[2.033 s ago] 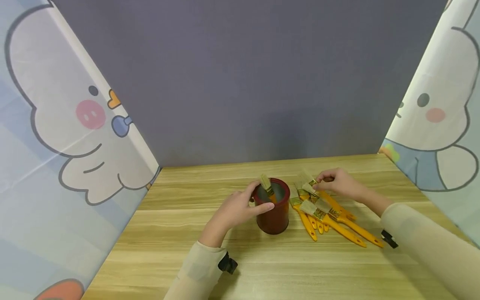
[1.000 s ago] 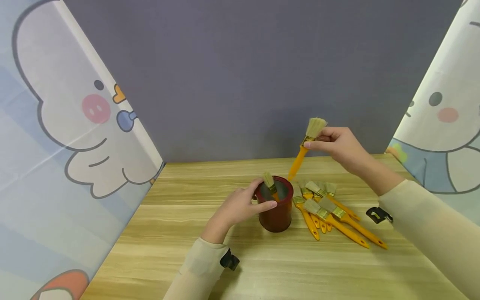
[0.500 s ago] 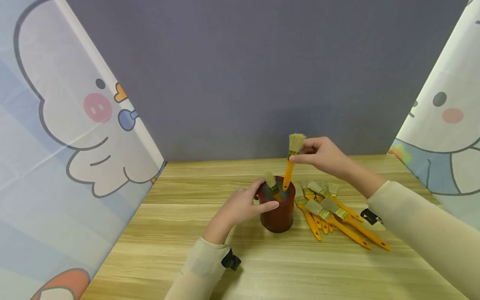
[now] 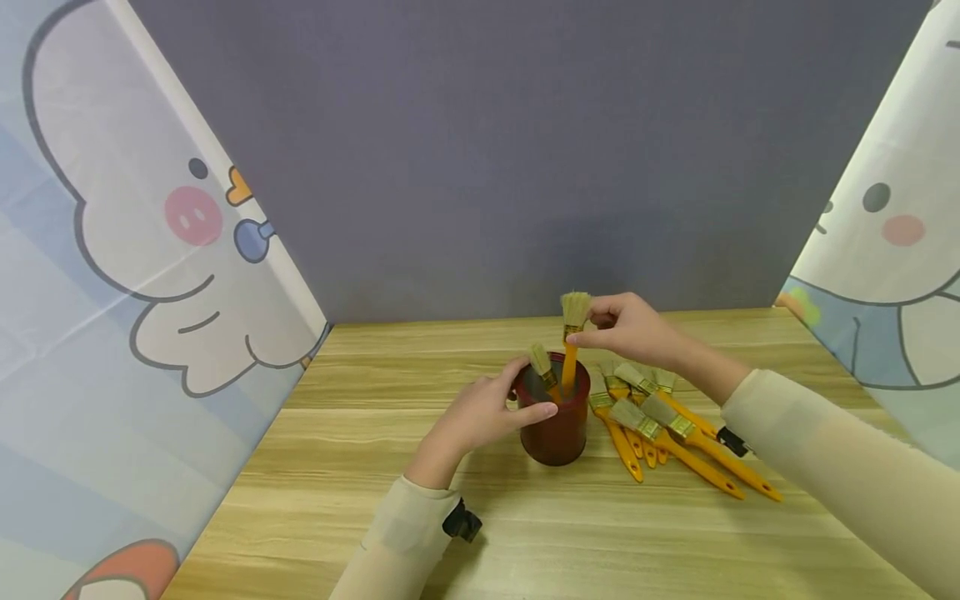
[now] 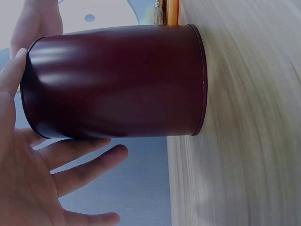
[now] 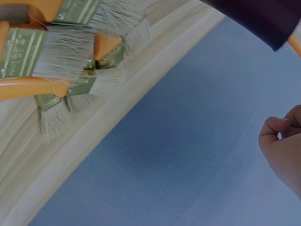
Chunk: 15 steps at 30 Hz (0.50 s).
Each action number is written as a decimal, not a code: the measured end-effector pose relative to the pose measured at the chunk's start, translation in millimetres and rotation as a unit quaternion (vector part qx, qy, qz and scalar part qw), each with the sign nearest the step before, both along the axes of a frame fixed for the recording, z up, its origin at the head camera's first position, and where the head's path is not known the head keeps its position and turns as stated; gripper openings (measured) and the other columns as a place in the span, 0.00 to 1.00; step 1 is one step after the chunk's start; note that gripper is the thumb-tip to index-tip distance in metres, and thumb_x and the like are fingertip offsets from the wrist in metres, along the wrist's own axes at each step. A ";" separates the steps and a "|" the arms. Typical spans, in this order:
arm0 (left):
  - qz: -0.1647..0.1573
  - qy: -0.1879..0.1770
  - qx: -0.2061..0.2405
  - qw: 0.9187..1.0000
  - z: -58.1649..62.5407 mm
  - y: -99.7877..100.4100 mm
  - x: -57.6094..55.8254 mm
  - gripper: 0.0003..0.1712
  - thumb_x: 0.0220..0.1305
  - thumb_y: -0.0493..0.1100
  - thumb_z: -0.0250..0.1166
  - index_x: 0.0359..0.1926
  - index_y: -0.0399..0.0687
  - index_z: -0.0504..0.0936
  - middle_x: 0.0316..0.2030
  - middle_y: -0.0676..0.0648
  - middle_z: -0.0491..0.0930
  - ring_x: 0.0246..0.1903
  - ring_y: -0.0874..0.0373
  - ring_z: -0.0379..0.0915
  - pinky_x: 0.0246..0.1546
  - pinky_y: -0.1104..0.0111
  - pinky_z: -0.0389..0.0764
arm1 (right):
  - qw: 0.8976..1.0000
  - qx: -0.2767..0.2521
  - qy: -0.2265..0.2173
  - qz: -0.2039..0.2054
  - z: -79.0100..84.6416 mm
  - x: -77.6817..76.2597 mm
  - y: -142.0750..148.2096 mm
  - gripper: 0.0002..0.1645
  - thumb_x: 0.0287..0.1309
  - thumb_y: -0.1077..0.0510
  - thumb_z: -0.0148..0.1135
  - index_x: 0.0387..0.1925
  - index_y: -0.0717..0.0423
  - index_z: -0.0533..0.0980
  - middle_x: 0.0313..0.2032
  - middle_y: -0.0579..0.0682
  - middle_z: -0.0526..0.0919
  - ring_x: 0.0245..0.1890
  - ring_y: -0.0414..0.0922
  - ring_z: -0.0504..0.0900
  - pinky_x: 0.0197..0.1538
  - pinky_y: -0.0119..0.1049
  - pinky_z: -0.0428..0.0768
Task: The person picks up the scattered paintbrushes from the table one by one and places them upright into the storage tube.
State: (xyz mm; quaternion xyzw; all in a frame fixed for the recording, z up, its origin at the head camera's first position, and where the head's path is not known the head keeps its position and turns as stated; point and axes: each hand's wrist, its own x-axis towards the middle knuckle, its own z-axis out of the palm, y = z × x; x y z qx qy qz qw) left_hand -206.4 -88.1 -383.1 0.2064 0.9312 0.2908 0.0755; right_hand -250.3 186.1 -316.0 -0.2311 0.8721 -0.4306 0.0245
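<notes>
Right grip is closed to a pinch on one brush at about its metal band, thumb on the near side; the other fingers are curled, mostly hidden behind. Brush is bristles up, close to vertical, handle dropping from the grip into the mouth of the can. Change over the last half second: right grip came down and slightly left, so the handle now sits deeper in the mouth. My read: insertion under way, release not yet done; can't tell whether the tip touches bottom. Left grip hasn't shifted: it steadies the can at the rim, thumb near side, index far side, spread to the can's width, other fingers extended free. Can is upright on the surface, below and left of the right grip. A second brush is in there too, bristles up, leaning toward the left grip. The loose brushes lie overlapped on the surface, below and right of the right grip, just beside the can; most of the lot is still outside.
</notes>
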 end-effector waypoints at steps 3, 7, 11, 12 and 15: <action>0.000 0.004 -0.003 1.000 -0.3 -0.1 0.1 0.54 0.66 0.81 0.60 0.83 0.62 0.60 0.58 0.50 0.87 0.48 0.58 0.87 0.51 0.59 0.84 | 1.000 0.008 -0.002 0.007 -6.3 -0.5 -2.1 0.35 0.65 0.46 0.76 0.23 0.53 0.58 0.20 0.43 0.52 0.21 0.40 0.55 0.32 0.36 0.63; 0.000 0.002 -0.004 1.000 -0.2 0.2 0.8 0.54 0.66 0.81 0.60 0.83 0.61 0.60 0.59 0.50 0.87 0.53 0.55 0.87 0.54 0.57 0.85 | 1.000 0.013 -0.003 0.010 -13.3 -0.4 -4.1 0.35 0.65 0.46 0.76 0.24 0.54 0.57 0.21 0.43 0.53 0.21 0.40 0.54 0.32 0.36 0.63; 0.001 0.000 -0.001 1.000 0.7 0.0 1.3 0.55 0.66 0.81 0.60 0.84 0.61 0.59 0.61 0.49 0.86 0.57 0.54 0.85 0.57 0.56 0.85 | 1.000 0.018 -0.002 0.007 -17.8 -0.5 -5.5 0.34 0.65 0.46 0.75 0.23 0.52 0.58 0.21 0.43 0.53 0.21 0.40 0.54 0.32 0.36 0.63; 0.002 0.001 -0.001 1.000 0.8 -0.1 1.3 0.55 0.66 0.81 0.60 0.84 0.61 0.59 0.61 0.49 0.86 0.58 0.54 0.85 0.57 0.55 0.85 | 1.000 0.020 -0.001 0.005 -18.9 -0.8 -5.9 0.34 0.65 0.46 0.75 0.23 0.52 0.58 0.20 0.43 0.53 0.21 0.40 0.54 0.32 0.35 0.63; 0.001 0.000 0.003 1.000 0.6 -0.5 1.0 0.54 0.66 0.80 0.60 0.84 0.61 0.59 0.61 0.49 0.86 0.59 0.52 0.85 0.57 0.55 0.84 | 1.000 0.025 -0.001 0.003 -22.3 -2.0 -7.4 0.33 0.65 0.46 0.75 0.23 0.51 0.59 0.20 0.42 0.53 0.21 0.40 0.54 0.32 0.35 0.62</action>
